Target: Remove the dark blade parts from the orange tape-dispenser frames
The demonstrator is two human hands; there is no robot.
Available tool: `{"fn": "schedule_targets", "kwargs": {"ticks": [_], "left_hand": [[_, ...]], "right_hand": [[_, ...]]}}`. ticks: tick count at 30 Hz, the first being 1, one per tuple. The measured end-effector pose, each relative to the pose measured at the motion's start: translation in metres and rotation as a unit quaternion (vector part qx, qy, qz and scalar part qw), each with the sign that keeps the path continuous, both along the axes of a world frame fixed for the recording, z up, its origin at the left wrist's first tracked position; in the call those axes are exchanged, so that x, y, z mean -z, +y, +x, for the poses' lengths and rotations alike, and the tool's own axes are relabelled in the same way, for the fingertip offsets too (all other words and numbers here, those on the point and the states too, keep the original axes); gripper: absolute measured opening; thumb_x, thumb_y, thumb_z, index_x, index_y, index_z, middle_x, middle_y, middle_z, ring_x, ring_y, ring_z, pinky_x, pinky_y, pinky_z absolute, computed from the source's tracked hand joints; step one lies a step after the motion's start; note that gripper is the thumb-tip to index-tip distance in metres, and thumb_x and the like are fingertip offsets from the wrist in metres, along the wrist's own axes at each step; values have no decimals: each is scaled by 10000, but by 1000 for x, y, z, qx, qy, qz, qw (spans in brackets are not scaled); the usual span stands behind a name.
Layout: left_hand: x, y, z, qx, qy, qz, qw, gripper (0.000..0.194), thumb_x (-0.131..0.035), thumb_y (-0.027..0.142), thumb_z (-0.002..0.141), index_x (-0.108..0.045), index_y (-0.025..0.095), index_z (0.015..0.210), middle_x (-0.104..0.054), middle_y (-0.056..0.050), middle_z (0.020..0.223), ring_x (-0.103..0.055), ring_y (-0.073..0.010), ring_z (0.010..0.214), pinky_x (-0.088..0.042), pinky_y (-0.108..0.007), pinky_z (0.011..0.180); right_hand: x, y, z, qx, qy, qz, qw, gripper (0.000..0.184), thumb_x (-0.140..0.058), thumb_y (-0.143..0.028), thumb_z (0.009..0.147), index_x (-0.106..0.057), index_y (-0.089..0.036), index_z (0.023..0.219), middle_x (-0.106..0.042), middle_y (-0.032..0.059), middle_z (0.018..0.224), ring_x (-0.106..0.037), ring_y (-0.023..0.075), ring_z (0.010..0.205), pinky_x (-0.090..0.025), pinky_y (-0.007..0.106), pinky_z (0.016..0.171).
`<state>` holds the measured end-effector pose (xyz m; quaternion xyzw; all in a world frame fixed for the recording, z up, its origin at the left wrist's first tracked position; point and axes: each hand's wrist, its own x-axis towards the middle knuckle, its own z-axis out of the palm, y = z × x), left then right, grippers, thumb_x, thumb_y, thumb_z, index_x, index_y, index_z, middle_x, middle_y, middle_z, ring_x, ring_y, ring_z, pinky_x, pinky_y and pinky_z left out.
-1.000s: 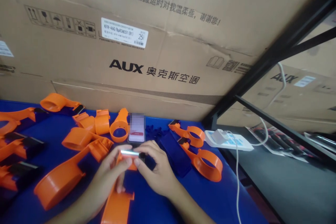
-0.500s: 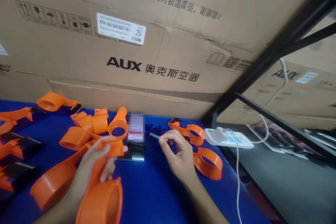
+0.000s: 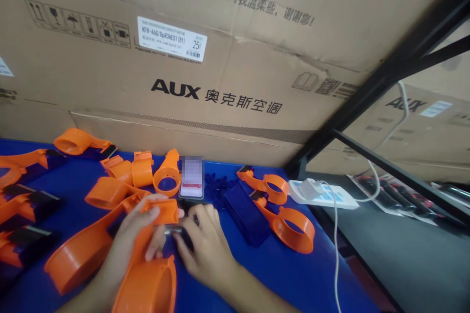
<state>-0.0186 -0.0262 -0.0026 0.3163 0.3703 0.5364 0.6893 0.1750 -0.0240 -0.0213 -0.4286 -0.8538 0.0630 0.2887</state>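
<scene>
An orange plastic tape dispenser is held in my left hand, its wide ring hanging toward me and its narrow end up at my thumb and fingers. My right hand is close against it, fingers curled and thumb bent. A small shiny metal strip shows at its fingertips, by the dispenser's narrow end. Something black lies under those fingers, mostly hidden. Behind the hands a phone stands upright.
More orange dispenser bodies crowd the left of the blue surface. Dark blue parts and orange dispensers lie to the right. A white power strip with a cable sits beside a black rack post. Large cardboard boxes stand behind.
My right hand has moved left and down, from beside the phone to my left hand, bringing the metal strip near the dispenser. The dark blue parts it covered now show.
</scene>
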Motion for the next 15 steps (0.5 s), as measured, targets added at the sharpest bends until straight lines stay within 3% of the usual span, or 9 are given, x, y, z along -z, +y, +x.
{"fn": "schedule_targets", "kwargs": {"ticks": [5, 7, 9, 11, 13, 15], "left_hand": [[-7, -3, 11, -39, 25, -7, 999, 359, -702, 486, 911, -700, 205, 1134, -502, 52, 393, -487, -144, 413, -466, -243, 509], [-11, -5, 16, -78, 22, -7, 997, 421, -689, 517, 933, -672, 215, 1225, -523, 57, 434, -506, -139, 454, -486, -237, 554], [-16, -6, 18, -114, 13, -1, 993, 472, -674, 561, 940, -646, 231, 1276, -555, 53, 488, -533, -144, 504, -497, -238, 580], [-19, -6, 18, -139, 2, 10, 990, 483, -658, 597, 941, -644, 242, 1269, -573, 51, 529, -544, -150, 532, -497, -238, 576], [-19, -3, 18, -155, -4, 21, 988, 483, -659, 609, 937, -644, 248, 1258, -594, 47, 558, -567, -157, 553, -509, -246, 585], [-16, -1, 20, -163, -2, 22, 986, 524, -695, 601, 916, -623, 262, 1308, -672, 23, 639, -646, -186, 635, -556, -284, 652]], "right_hand": [[-15, 3, 11, -11, 138, -38, 990, 164, -517, -255, 1032, -668, -238, 1094, -649, 73, 1004, -590, 245, 956, -474, 417, 886], [-22, 4, 18, -58, 184, -62, 979, 213, -485, -324, 1054, -650, -241, 1159, -664, 70, 1004, -620, 238, 958, -497, 414, 902], [-28, 4, 22, -144, 215, -88, 962, 398, -486, -513, 1042, -596, -238, 1308, -670, 92, 1085, -645, 250, 984, -532, 410, 897], [-29, 3, 23, -223, 217, -107, 944, 723, -545, -719, 944, -482, -224, 1468, -643, 138, 1257, -661, 288, 1083, -552, 428, 934], [-28, 1, 21, -246, 200, -109, 942, 973, -649, -795, 832, -360, -223, 1564, -576, 176, 1412, -640, 337, 1213, -531, 460, 1019], [-25, -1, 18, -240, 190, -106, 946, 1048, -725, -759, 798, -291, -245, 1601, -539, 182, 1475, -613, 356, 1287, -500, 478, 1077]]}}
